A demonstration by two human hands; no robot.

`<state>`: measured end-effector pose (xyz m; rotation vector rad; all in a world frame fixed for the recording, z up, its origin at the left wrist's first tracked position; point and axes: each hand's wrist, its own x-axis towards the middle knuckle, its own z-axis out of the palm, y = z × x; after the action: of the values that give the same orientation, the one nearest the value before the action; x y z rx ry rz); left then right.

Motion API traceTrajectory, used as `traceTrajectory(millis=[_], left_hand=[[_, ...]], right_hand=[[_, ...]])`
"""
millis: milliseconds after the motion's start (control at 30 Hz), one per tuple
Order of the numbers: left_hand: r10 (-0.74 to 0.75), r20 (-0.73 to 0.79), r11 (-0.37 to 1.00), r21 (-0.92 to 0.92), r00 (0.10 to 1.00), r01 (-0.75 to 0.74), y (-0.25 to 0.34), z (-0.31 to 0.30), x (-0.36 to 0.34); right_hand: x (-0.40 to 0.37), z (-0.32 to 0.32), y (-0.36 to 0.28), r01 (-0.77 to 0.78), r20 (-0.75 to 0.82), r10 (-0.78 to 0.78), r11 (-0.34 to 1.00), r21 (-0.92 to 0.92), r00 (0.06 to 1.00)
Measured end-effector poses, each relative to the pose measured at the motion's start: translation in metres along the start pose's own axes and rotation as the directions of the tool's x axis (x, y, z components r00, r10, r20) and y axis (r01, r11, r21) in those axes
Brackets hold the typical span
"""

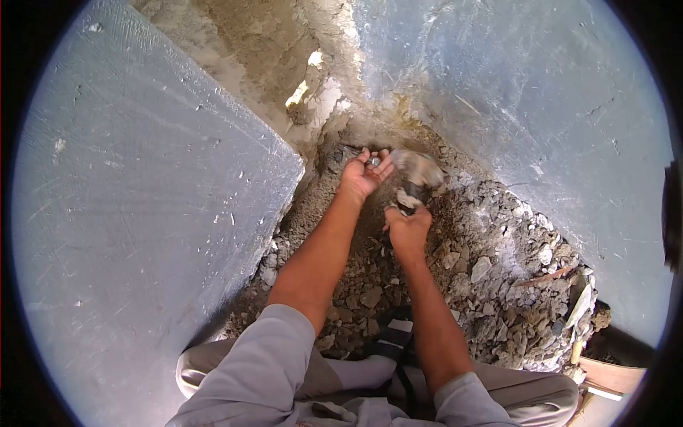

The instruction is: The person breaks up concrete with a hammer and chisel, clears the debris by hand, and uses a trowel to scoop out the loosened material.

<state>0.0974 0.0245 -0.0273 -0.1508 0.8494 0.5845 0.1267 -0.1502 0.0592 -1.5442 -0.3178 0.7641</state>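
Observation:
My left hand (364,175) is closed, palm up, around a chisel (373,162); only its round, shiny metal end shows between the fingers, and the rest is hidden by the hand or lost against the dirt. Close beside it on the right, my right hand (408,226) grips the handle of a hammer (420,171). The hammer's head is smeared by motion and sits just right of my left fingertips. Dark bands show on the handle above my right fist. Both hands are over a dug-out corner of earth and broken masonry (341,135).
Grey painted slabs rise on the left (156,185) and right (526,107), narrowing the space. Loose rubble (491,277) covers the ground around my sandalled foot (395,338). A pan-like container (612,373) stands at the lower right beside a pale splinter (580,306).

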Motion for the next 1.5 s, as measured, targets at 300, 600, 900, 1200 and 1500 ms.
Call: traceTrajectory(millis=[300, 600, 900, 1200, 1500], left_hand=[[0.141, -0.29, 0.989, 0.004, 0.946, -0.146, -0.073, 0.0, -0.052], [0.152, -0.295, 0.985, -0.033, 0.943, -0.169, -0.031, 0.003, -0.049], [0.156, -0.047, 0.988, -0.002, 0.987, -0.157, -0.01, 0.011, -0.05], [0.082, 0.067, 0.995, 0.057, 0.994, -0.086, 0.016, -0.034, -0.057], [0.094, -0.06, 0.994, 0.059, 0.994, -0.091, 0.023, -0.024, -0.069]], right_hand=[[-0.032, -0.03, 0.017, -0.084, -0.058, 0.084, 0.996, 0.002, 0.995], [-0.026, -0.042, -0.029, -0.032, -0.093, 0.048, 0.985, 0.167, 0.994], [-0.035, -0.01, 0.017, 0.21, 0.009, -0.221, 0.915, -0.346, 0.975], [-0.051, -0.012, 0.042, 0.618, 0.076, -0.718, 0.535, -0.576, 0.692], [-0.05, -0.004, -0.002, 0.147, 0.019, -0.147, 0.956, -0.253, 0.989]])
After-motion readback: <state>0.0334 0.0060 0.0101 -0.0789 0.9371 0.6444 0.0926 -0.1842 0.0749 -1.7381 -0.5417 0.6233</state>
